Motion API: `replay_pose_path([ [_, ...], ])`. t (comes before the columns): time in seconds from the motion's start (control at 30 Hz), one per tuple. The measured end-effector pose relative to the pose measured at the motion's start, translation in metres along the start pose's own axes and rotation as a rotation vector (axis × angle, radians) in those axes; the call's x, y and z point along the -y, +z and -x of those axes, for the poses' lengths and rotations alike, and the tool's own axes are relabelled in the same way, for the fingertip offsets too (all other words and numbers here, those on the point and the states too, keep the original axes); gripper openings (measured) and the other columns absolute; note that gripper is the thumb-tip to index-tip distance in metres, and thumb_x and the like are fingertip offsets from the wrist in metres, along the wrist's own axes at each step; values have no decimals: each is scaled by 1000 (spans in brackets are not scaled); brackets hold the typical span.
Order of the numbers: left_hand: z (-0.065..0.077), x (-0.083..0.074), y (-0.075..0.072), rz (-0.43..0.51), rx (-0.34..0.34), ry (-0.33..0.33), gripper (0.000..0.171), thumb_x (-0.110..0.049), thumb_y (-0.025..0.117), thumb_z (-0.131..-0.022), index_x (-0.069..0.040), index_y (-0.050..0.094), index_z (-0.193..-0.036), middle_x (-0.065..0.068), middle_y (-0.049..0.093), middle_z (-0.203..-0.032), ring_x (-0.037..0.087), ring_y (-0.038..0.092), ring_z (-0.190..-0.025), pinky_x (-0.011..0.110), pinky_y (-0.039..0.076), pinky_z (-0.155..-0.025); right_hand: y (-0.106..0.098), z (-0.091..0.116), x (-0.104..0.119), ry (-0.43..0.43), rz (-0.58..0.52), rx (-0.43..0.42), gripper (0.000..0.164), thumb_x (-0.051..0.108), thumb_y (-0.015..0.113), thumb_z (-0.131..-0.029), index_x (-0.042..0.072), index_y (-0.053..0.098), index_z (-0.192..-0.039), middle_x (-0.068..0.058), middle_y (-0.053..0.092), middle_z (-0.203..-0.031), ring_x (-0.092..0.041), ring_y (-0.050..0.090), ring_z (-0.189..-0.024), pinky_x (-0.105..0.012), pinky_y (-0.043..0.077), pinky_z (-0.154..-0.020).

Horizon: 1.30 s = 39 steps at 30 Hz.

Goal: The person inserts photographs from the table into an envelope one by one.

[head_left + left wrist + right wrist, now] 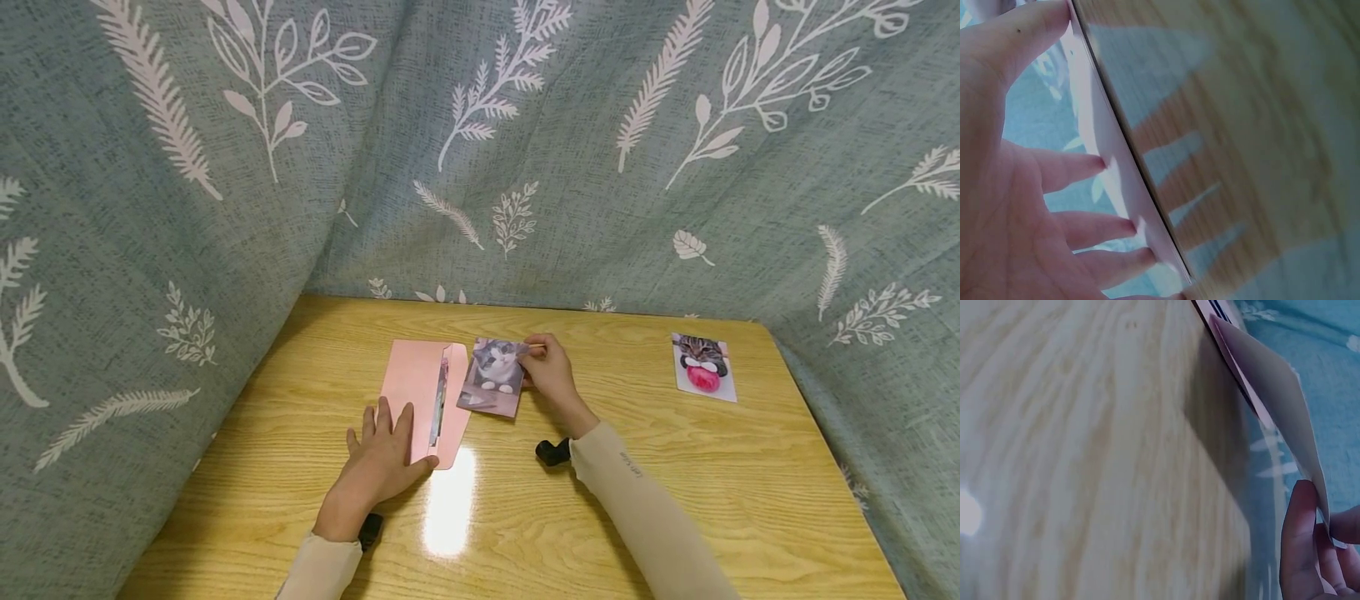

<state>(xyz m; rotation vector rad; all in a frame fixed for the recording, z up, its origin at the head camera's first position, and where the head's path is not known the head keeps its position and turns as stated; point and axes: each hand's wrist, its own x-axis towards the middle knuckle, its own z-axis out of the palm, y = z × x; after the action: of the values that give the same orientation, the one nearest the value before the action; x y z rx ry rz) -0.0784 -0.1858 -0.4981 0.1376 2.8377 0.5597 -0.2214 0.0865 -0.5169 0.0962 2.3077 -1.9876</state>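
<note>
Nearest, below the pink envelope (pixel 408 375), come the left sleeve (pixel 322 567) and, lower right of it, the right sleeve (pixel 645 508), a small black device at each wrist. The left hand (pixel 378 458) lies on the envelope's near left part, fingers spread wide and grasping nothing; its thumb reaches the envelope's near right corner, pressing it to the tabletop (pixel 787 483). Along the envelope's right side runs a long slot, a strip of printed picture (pixel 441 400) showing in it, with a flap (pixel 453 437) beyond.

Just right of the slot, its left edge over the flap, is the grey-and-white cat photo (pixel 491 379). The right hand (pixel 551 375) pinches its right edge between thumb and fingers; the right wrist view shows the card tilted, its held edge off the tabletop. Well to the envelope's right lies the tabby cat photo (pixel 703 367), apart from both hands. Behind everything hangs leaf-patterned cloth (pixel 585 250).

The step in hand looks like passing the photo across the flap, though one moment cannot tell whether inward or outward. Either way, the next move probably calls for the envelope pinned flat and the card guided without bending or catching the flap.
</note>
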Motion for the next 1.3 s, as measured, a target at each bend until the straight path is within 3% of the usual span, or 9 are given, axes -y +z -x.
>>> replay_pose_path([
  [0.43,2,0,0,-4,-7,8,95,-56,68,-90,-2,27,-158,38,7,-157,58,5,-143,79,12,-102,24,6,1,-5,11,28,31,-4,62,-93,-2,57,-123,-18,60,-102,-20,63,-69,-34,58,-54],
  [1.3,-1,2,3,0,-36,26,97,-56,69,-89,-2,27,-158,39,8,-157,58,6,-143,80,12,-101,48,17,5,27,83,98,30,-2,63,-92,-1,58,-122,-16,60,-98,-20,62,-62,-34,57,-51],
])
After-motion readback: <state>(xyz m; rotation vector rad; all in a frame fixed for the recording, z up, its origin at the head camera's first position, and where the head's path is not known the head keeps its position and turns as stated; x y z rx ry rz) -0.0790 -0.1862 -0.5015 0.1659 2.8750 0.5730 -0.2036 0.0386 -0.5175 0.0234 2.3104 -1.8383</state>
